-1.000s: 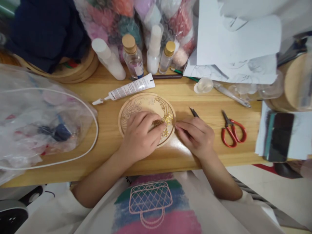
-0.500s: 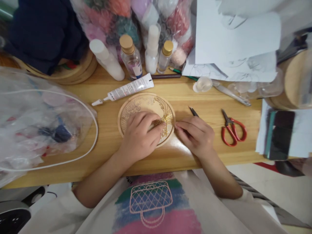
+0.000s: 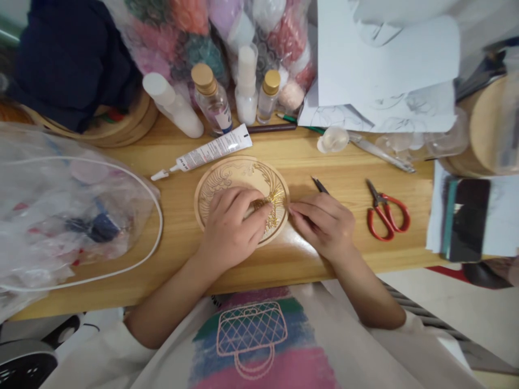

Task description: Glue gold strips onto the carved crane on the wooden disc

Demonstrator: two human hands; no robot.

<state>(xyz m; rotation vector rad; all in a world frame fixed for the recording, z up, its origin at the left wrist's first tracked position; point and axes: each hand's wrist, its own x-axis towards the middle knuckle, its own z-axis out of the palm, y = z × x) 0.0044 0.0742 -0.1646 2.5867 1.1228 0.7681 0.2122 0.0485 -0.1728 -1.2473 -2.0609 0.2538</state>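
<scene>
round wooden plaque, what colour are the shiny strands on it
The shiny strands are gold, against the round plaque's pale wood; best seen in the head view.

One carved disc (image 3: 240, 175), four bottles (image 3: 176, 108) and one tube (image 3: 214, 148) beyond it, one red-handled tool (image 3: 381, 202) and one phone (image 3: 469, 216) to its right

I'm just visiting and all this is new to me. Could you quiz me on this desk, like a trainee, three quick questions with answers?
1. Which hand covers part of the round patterned board? A) the left hand; B) the right hand; C) neither.
2. True or false: the red-handled cutters lie on the table.
3. Fill in: the white tube lies with its nozzle pointing toward the ____ side of the picture.

Key: 1. A; 2. true; 3. left.
</scene>
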